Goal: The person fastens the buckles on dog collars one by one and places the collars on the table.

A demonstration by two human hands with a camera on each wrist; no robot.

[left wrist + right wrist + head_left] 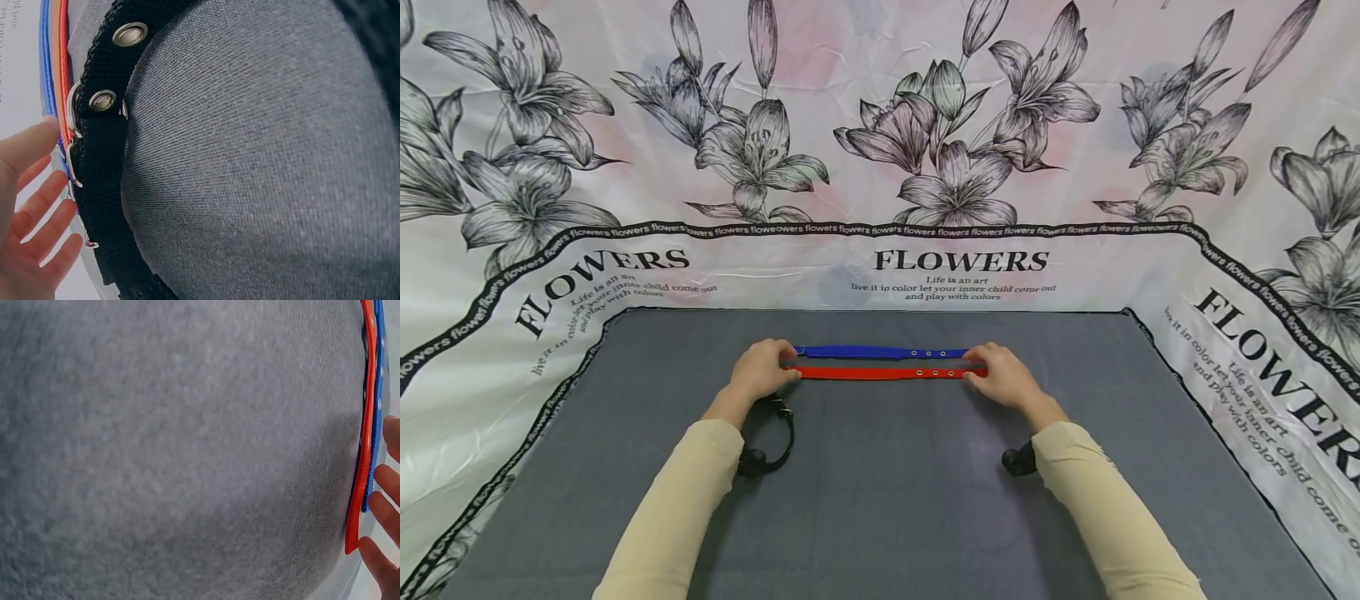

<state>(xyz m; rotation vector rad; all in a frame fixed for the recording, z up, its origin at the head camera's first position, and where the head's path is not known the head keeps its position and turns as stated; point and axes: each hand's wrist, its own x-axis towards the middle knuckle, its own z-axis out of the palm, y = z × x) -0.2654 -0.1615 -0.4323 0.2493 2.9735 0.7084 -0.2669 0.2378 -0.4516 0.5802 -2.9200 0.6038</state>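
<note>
A blue collar [865, 352] and a red collar [857, 374] lie straight and parallel on the grey cloth, the blue one farther off. Both have metal eyelets toward their right part. My left hand [762, 369] is at their left ends, thumb by the red collar and fingertips at the blue one; in the left wrist view its other fingers are loosely spread. My right hand [1006, 377] is at the right ends, its fingers apart and lightly bent beside the collars in the right wrist view. A black collar [103, 181] with eyelets and metal rings curves near my left hand.
Grey cloth [887, 500] covers the work surface, bordered by a white flower-printed sheet [820, 275] with lettering. Black wrist cameras [1018, 460] sit under both forearms. The black collar forms a loop on the cloth beside the left wrist.
</note>
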